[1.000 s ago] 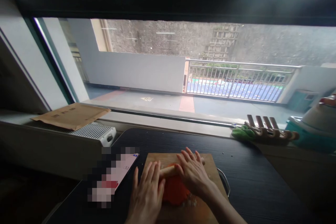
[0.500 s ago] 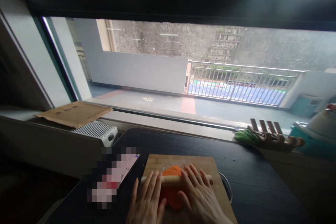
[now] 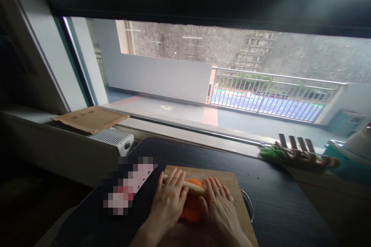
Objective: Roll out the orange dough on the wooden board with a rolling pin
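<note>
A wooden rolling pin [image 3: 193, 188] lies across a flat piece of orange dough [image 3: 193, 210] on a wooden cutting board [image 3: 216, 175]. My left hand [image 3: 169, 197] rests palm down over the pin's left end, fingers stretched forward. Over its right part lies my right hand [image 3: 219, 204], also flat with the fingers extended. Neither hand wraps round the pin. Some of the dough shows between my hands, beyond and in front of the pin. Both ends of the pin are mostly covered by my fingers.
The board sits on a dark table [image 3: 278, 197], with a metal handle [image 3: 249, 204] at its right side. A blurred-out pinkish item [image 3: 136, 181] lies left. Beyond are a brown envelope [image 3: 92, 119] on a white heater [image 3: 116, 137], a green cloth [image 3: 272, 153] and a wooden-handled rack [image 3: 301, 152] by the window.
My left hand has slid forward, pushing the pin's left end farther away, so the pin now slants. More dough shows on the near side. The view has shifted slightly.
</note>
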Demonstrator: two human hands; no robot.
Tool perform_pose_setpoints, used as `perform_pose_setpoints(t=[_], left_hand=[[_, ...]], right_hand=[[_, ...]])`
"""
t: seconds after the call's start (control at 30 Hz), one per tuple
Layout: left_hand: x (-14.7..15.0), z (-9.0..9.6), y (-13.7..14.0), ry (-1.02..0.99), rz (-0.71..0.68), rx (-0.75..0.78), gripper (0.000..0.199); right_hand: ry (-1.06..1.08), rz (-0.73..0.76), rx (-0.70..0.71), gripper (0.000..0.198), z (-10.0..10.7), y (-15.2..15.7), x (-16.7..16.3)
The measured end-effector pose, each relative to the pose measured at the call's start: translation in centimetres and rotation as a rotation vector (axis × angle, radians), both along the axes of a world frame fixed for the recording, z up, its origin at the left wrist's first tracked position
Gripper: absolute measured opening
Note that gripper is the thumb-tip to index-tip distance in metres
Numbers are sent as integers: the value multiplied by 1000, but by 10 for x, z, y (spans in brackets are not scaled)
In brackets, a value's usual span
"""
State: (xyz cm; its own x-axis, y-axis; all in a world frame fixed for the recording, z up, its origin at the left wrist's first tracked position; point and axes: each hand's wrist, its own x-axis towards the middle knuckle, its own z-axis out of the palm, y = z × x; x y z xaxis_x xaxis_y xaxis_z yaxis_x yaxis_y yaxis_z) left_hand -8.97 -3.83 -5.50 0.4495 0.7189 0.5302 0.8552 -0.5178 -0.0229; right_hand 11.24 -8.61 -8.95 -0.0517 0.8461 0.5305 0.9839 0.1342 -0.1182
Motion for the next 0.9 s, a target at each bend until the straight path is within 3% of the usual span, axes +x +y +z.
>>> perform_pose_setpoints(t=[0.17, 0.23, 0.33, 0.5, 0.7, 0.83, 0.9], left_hand=[[-7, -6, -13, 7, -49, 142, 53], [-5, -5, -12, 2, -48, 121, 54], [1, -2, -6, -21, -1, 24, 48], [-3, -10, -12, -7, -67, 150, 56], [8, -4, -7, -24, 21, 6, 52], [4, -8, -13, -7, -28, 127, 57], [4, -9, -14, -6, -25, 159, 57]], right_hand=[[-6, 63, 195, 61, -20, -7, -3], [-22, 79, 112, 57, -15, -7, -2], [3, -9, -31, 48, 1, -3, -1], [-2, 53, 121, 53, -4, -10, -2], [9, -20, -53, 47, 9, -3, 1], [-17, 67, 97, 55, 0, -8, 3], [-16, 58, 85, 56, -1, -10, 3]])
